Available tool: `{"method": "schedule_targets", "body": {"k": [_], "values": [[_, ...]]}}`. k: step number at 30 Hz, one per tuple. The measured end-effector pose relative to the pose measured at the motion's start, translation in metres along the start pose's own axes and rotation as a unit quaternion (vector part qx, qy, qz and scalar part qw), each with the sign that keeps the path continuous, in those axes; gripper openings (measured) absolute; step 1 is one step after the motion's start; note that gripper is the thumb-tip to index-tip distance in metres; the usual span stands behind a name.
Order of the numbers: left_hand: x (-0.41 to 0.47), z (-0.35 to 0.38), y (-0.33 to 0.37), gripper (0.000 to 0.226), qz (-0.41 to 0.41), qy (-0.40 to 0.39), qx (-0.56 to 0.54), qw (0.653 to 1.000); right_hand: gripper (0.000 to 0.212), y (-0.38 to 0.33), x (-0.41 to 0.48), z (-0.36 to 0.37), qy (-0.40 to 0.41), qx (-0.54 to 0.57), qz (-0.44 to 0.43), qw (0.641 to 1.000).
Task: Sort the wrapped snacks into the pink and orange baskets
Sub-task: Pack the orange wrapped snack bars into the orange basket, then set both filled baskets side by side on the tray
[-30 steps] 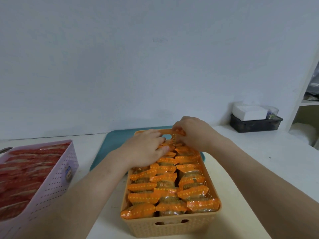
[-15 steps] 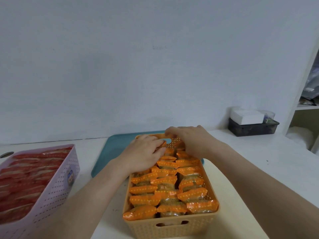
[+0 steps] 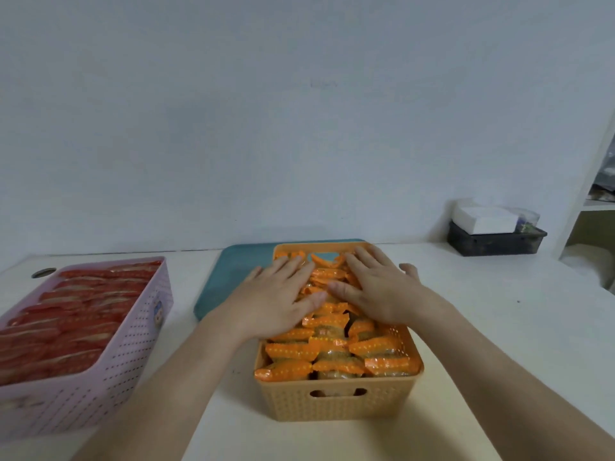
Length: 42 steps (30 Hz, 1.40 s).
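Observation:
An orange basket (image 3: pixel 336 402) stands in front of me, packed with rows of orange-wrapped snacks (image 3: pixel 336 357). My left hand (image 3: pixel 276 297) lies flat, palm down, on the snacks in the basket's far left half, fingers spread. My right hand (image 3: pixel 376 287) lies flat on the far right half in the same way, its thumb near the left hand's thumb. Neither hand holds anything. A pink basket (image 3: pixel 133 357) at the left is full of red-wrapped snacks (image 3: pixel 66 321).
A teal tray (image 3: pixel 229 277) lies under and behind the orange basket. A dark box (image 3: pixel 496 242) holding a white packet sits at the back right by the wall. A white shelf unit (image 3: pixel 585 211) rises at the right edge. A round hole (image 3: pixel 44 272) marks the table's far left.
Both hands were pinching a snack at the orange basket's far end; they have since opened and flattened onto the snacks. The camera view has tilted a little.

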<state>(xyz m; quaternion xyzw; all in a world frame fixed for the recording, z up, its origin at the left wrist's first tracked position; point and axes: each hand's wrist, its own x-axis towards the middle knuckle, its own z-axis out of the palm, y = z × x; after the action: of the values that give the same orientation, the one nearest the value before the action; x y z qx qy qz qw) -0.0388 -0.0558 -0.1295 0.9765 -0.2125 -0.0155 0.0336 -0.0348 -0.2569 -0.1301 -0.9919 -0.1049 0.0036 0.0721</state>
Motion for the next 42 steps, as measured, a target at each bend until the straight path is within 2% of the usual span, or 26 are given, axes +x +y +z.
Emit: {"method": "schedule_targets", "body": {"k": [2, 4, 6, 9, 11, 13, 15, 16, 22, 26, 30, 38, 42], "values": [[0.001, 0.003, 0.001, 0.063, 0.004, 0.07, -0.119, 0.99, 0.075, 0.003, -0.002, 0.0, 0.053, 0.094, 0.002, 0.994], [-0.007, 0.004, 0.002, 0.05, -0.002, 0.173, -0.259, 0.95, 0.066, 0.003, -0.012, -0.003, 0.116, 0.212, 0.005, 0.97], [-0.02, 0.002, 0.004, 0.046, -0.04, 0.202, -0.364, 0.908, 0.061, 0.005, -0.025, -0.01, 0.135, 0.255, 0.022, 0.957], [-0.046, 0.008, 0.001, 0.063, -0.119, 0.138, -0.527, 0.83, 0.054, 0.008, -0.05, -0.021, 0.022, 0.331, 0.081, 0.94], [-0.068, 0.017, 0.0, 0.074, -0.146, 0.068, -0.582, 0.797, 0.047, 0.011, -0.066, -0.023, -0.058, 0.366, 0.119, 0.921], [-0.087, 0.03, 0.002, 0.063, -0.127, 0.028, -0.627, 0.768, 0.045, 0.015, -0.078, -0.02, -0.106, 0.39, 0.115, 0.907], [-0.101, 0.037, 0.012, 0.035, -0.096, 0.04, -0.636, 0.764, 0.043, 0.016, -0.086, -0.016, -0.119, 0.419, 0.096, 0.895], [-0.104, 0.041, 0.016, 0.031, -0.089, 0.058, -0.637, 0.764, 0.042, 0.015, -0.087, -0.013, -0.11, 0.429, 0.091, 0.892], [-0.088, 0.03, 0.03, 0.033, -0.093, 0.122, -0.61, 0.778, 0.048, 0.011, -0.08, -0.013, 0.018, 0.483, 0.084, 0.871], [-0.052, 0.004, 0.026, 0.034, -0.112, 0.173, -0.618, 0.758, 0.05, 0.012, -0.059, -0.026, 0.088, 0.555, 0.049, 0.826], [-0.005, -0.005, 0.024, 0.031, -0.131, 0.19, -0.635, 0.737, 0.044, 0.018, -0.018, -0.02, 0.158, 0.607, 0.078, 0.775], [0.073, 0.021, 0.012, 0.038, -0.172, 0.149, -0.632, 0.741, 0.041, 0.046, 0.043, 0.015, 0.148, 0.606, 0.162, 0.765], [0.085, 0.031, 0.013, 0.04, -0.19, 0.148, -0.624, 0.744, 0.037, 0.054, 0.05, 0.027, 0.167, 0.597, 0.164, 0.767]]}}
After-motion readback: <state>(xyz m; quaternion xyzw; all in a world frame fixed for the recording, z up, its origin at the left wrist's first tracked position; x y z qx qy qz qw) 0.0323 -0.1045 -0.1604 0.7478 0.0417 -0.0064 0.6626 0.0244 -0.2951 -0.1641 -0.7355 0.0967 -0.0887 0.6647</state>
